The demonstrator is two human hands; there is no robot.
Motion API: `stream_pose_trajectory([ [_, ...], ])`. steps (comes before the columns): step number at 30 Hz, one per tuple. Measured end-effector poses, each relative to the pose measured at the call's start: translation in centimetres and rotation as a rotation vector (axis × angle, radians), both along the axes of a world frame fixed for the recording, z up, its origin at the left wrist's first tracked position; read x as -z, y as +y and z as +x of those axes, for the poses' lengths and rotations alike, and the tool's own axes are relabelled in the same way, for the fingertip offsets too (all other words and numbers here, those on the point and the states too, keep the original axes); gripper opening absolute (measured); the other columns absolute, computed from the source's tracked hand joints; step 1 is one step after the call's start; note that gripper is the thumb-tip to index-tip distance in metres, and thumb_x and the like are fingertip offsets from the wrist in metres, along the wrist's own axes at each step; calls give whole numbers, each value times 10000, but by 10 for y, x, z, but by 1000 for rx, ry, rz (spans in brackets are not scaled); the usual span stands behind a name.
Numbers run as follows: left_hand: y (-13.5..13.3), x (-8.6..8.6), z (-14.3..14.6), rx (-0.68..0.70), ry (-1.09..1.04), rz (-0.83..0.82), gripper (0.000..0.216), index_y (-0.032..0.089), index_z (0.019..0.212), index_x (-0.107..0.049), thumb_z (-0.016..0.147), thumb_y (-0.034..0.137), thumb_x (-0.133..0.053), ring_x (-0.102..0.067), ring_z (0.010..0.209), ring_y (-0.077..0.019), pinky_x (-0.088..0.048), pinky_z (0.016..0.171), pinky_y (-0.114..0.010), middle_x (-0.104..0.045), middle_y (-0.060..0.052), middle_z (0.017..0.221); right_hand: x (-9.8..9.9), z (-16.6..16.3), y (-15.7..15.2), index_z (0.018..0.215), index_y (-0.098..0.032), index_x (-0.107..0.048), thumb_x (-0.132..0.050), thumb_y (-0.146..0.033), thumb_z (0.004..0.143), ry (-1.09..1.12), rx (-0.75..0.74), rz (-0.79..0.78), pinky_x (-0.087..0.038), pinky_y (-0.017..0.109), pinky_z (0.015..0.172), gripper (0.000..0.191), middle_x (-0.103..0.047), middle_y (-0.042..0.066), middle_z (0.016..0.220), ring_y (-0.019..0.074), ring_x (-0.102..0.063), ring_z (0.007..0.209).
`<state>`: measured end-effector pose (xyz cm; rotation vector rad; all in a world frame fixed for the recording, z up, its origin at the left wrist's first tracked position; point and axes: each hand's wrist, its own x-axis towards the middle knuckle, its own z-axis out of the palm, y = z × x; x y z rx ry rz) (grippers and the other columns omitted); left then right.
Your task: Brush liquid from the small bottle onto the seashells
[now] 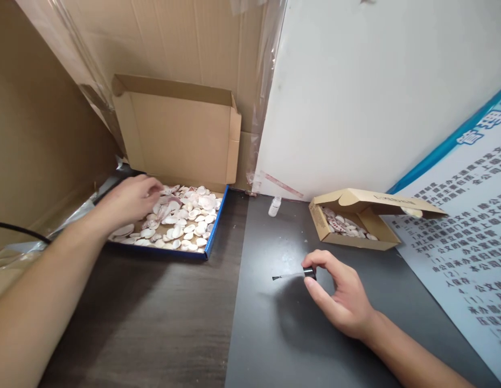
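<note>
While the brush (293, 276) is pinched by its cap in the right hand (341, 299) just above the grey mat (258, 334) and shells (189, 215) in the blue-edged box (213, 229) are touched, perhaps not yet gripped, by the loosely curled left hand (131, 200), the mat could be smeared by a dipped tip.

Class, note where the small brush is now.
Head view, right of centre: the brush sits pinched in the right hand over the grey mat, nearer than the small box of shells.

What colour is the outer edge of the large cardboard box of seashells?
Blue edge, seen in head view.
</note>
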<state>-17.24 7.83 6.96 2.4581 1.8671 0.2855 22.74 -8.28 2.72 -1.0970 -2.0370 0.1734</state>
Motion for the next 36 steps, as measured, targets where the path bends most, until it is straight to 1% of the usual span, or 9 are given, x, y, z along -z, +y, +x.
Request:
stream_pose_trajectory([
  [4, 9, 0, -24, -214, 204, -201, 506, 3, 1272, -582, 927, 339, -428, -582, 984, -306, -388, 780, -288, -630, -184, 1152, 0, -1, 0, 949, -220, -540, -521, -174, 879, -4, -7, -4, -495, 227, 595, 85, -589, -12, 738, 132, -574, 619],
  [9, 9, 5, -17, -216, 223, -263, 607, -14, 1394, -506, 883, 310, -466, -588, 1060, -361, -409, 828, -328, -616, -253, 1271, -3, -2, -1, 933, -227, -539, -526, -161, 864, 35, 1, 49, -484, 221, 582, 96, -591, -21, 715, 129, -577, 604],
  [13, 6, 3, -16, -225, 250, -279, 621, -20, 1389, -498, 899, 355, -425, -592, 1020, -377, -412, 799, -346, -639, -257, 1197, -4, -2, -2, 926, -227, -540, -526, -153, 860, 35, -3, 51, -481, 216, 584, 100, -592, -25, 707, 123, -574, 597],
  [18, 6, 4, -23, -220, 253, -266, 607, 32, 1336, -522, 909, 453, -433, -576, 949, -313, -426, 769, -312, -619, -191, 1111, -3, -2, -1, 918, -226, -544, -526, -151, 861, 32, -5, 52, -480, 212, 582, 96, -596, -25, 707, 120, -575, 593],
  [23, -2, -5, -15, -206, 163, -65, 640, 34, 1282, -514, 902, 548, -478, -524, 863, -257, -452, 744, -332, -476, -152, 1076, -2, -1, 0, 920, -224, -547, -530, -153, 860, 32, -2, 58, -481, 213, 585, 95, -600, -22, 709, 122, -583, 602],
  [26, -10, -10, 10, -23, -1, 95, 525, 58, 1209, -520, 908, 488, -524, -497, 869, -199, -443, 872, -353, -419, -103, 1085, -1, -1, -1, 922, -225, -546, -530, -155, 861, 33, 4, 62, -481, 215, 587, 94, -600, -21, 709, 123, -586, 604],
  [28, -17, -9, 33, 143, -109, 128, 307, 121, 1085, -546, 892, 359, -534, -507, 896, -199, -428, 878, -335, -425, -75, 1050, -1, -1, -1, 927, -225, -547, -529, -154, 859, 41, 13, 65, -482, 219, 591, 100, -598, -19, 711, 125, -588, 607],
  [32, -33, 0, 73, 334, -167, 53, 231, 203, 886, -497, 878, 428, -549, -488, 781, -204, -403, 751, -352, -450, -31, 899, -2, -1, -1, 932, -226, -543, -528, -148, 850, 56, 21, 72, -482, 228, 588, 114, -590, -18, 707, 131, -583, 608],
  [36, -53, 4, 93, 393, -320, -71, 247, 211, 953, -489, 880, 435, -562, -481, 850, -214, -403, 785, -356, -453, -31, 956, -4, -2, -1, 928, -229, -540, -529, -140, 848, 68, 6, 58, -478, 234, 567, 120, -588, -18, 696, 136, -582, 599],
])
